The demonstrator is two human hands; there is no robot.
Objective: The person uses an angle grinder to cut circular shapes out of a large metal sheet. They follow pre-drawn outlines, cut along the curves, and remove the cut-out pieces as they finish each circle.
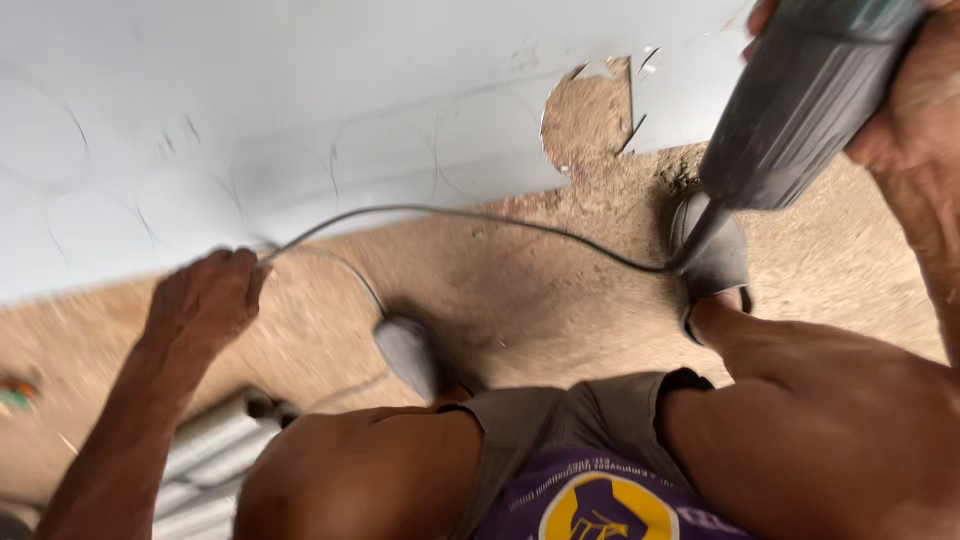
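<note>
The right hand [915,110] grips a dark grey handheld power tool [800,100] held up over the sandy ground, above the right grey sandal [712,262]. The left hand [205,300] is closed on the edge of the pale grey flat sheet [250,120], marked with circles and already notched. The tool's thin black cord [450,215] trails across the dirt — it could snag the foot or meet the cutter, and the bare knees sit close

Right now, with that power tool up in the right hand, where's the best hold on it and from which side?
Probably the thick dark body of the power tool, wrapped from its outer right side, as the right hand does. The cord exits the lower end and runs to the left hand, so keep off that end.
</note>
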